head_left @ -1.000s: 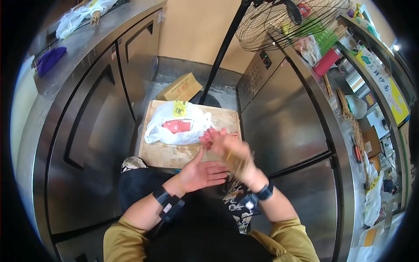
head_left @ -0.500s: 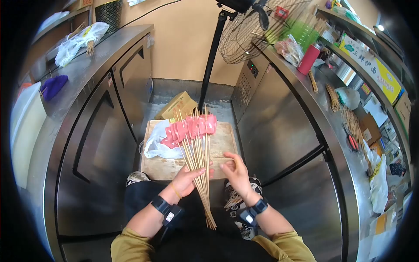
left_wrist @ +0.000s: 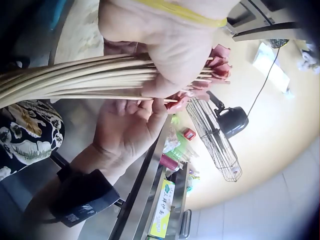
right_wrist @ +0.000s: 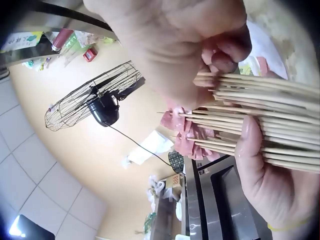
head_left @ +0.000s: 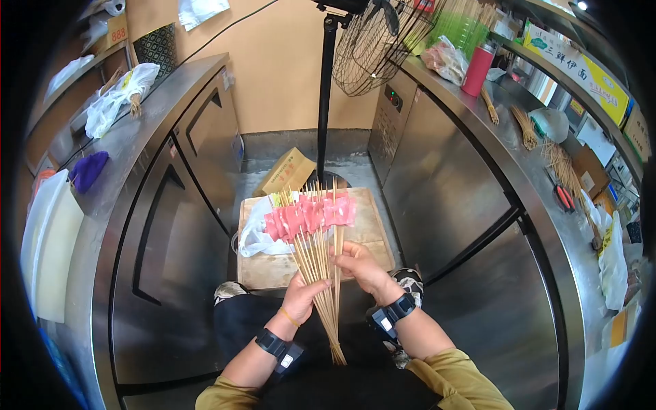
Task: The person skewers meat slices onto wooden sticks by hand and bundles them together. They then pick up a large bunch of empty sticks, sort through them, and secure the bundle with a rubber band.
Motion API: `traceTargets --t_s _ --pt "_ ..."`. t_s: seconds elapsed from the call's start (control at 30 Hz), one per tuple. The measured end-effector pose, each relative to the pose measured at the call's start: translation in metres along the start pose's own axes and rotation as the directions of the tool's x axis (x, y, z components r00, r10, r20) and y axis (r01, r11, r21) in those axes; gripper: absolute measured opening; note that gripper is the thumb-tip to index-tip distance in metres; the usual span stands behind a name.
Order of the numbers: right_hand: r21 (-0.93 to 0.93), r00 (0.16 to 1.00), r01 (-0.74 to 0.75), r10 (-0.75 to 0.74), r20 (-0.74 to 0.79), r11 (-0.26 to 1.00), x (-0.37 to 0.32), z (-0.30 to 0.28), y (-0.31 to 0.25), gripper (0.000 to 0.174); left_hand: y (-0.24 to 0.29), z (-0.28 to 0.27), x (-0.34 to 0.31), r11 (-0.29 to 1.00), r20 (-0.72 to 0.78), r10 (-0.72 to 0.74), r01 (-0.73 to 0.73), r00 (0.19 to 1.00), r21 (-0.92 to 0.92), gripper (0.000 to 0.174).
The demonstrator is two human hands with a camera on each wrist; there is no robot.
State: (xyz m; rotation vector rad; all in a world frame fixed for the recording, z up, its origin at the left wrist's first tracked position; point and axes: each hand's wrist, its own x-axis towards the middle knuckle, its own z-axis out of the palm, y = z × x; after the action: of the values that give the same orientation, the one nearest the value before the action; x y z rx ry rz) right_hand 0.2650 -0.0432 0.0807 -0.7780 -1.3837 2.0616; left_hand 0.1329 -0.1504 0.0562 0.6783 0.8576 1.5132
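Note:
A fanned bundle of bamboo skewers [head_left: 316,263] stands up in front of me, with slices of pink raw meat [head_left: 311,217] threaded near the tips. My left hand [head_left: 305,298] grips the bundle around the middle, thumb laid across the sticks. At the bundle's right side my right hand [head_left: 364,271] pinches a few skewers between thumb and fingers just below the meat. The right wrist view shows the left thumb [right_wrist: 248,140] over the sticks and the right hand [right_wrist: 175,50] curled at the upper ones. Behind the meat, a white plastic bag [head_left: 258,236] lies on a wooden board [head_left: 273,273].
Steel cabinets [head_left: 471,205] flank me on both sides. Beyond the board are a cardboard box [head_left: 287,172] and a black stand fan [head_left: 369,51]. The right counter carries a red bottle [head_left: 477,70], loose skewers and red-handled scissors [head_left: 564,198]; a purple cloth [head_left: 87,171] lies on the left counter.
First my left hand was open while my right held the blurred meat. Then the left gripped the fanned skewers with the right apart; now the right has moved in and pinches the right-hand skewers.

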Motion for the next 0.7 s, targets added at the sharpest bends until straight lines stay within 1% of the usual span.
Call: traceTargets --t_s 0.07,0.1,0.2,0.23,0.33,0.43,0.53,0.57,0.67,0.7 --pt "0.03 1.0 -0.008 0.008 -0.009 1.0 -0.001 -0.004 0.0 0.01 -0.008 0.0 0.002 0.997 -0.086 0.047 -0.052 0.995 -0.054 0.034" --pt "0.054 1.0 -0.011 0.011 -0.011 0.999 0.0 -0.008 0.002 0.01 -0.003 0.005 0.0 0.997 -0.11 0.049 -0.055 0.993 -0.052 0.032" --pt "0.09 1.0 -0.016 0.018 -0.023 0.996 -0.004 -0.011 0.002 0.007 -0.009 -0.001 0.0 0.999 -0.14 0.003 -0.011 0.99 -0.053 0.046" --pt "0.093 0.999 -0.018 0.021 -0.029 0.995 -0.005 -0.01 0.001 0.007 -0.008 0.001 0.0 0.996 -0.129 -0.004 -0.008 0.992 -0.089 0.048" --pt "0.096 0.999 -0.003 0.007 -0.046 0.995 -0.01 -0.009 -0.002 0.007 -0.004 0.007 -0.001 0.989 -0.168 -0.052 0.028 0.984 -0.146 0.044" --pt "0.072 1.0 0.011 -0.01 -0.012 0.997 -0.013 -0.01 -0.003 0.006 -0.015 -0.005 0.005 0.983 -0.166 -0.11 0.083 0.98 -0.162 0.038" --pt "0.061 0.998 -0.019 0.015 0.053 0.998 -0.014 -0.007 -0.008 0.007 -0.02 -0.01 0.009 0.976 -0.087 -0.159 0.144 0.983 -0.161 0.025" --pt "0.06 0.997 -0.036 0.031 0.076 0.998 -0.015 -0.006 -0.009 0.007 -0.02 -0.006 0.008 0.97 -0.093 -0.175 0.155 0.98 -0.187 0.029" --pt "0.021 0.994 -0.038 0.036 0.103 0.999 -0.007 -0.013 0.002 0.007 -0.018 0.001 0.009 0.988 -0.007 -0.126 0.125 0.992 -0.094 0.034" --pt "0.006 0.994 -0.052 0.051 0.1 0.999 -0.006 -0.014 0.002 0.008 -0.014 0.007 0.008 0.987 -0.017 -0.129 0.126 0.992 -0.098 0.034"
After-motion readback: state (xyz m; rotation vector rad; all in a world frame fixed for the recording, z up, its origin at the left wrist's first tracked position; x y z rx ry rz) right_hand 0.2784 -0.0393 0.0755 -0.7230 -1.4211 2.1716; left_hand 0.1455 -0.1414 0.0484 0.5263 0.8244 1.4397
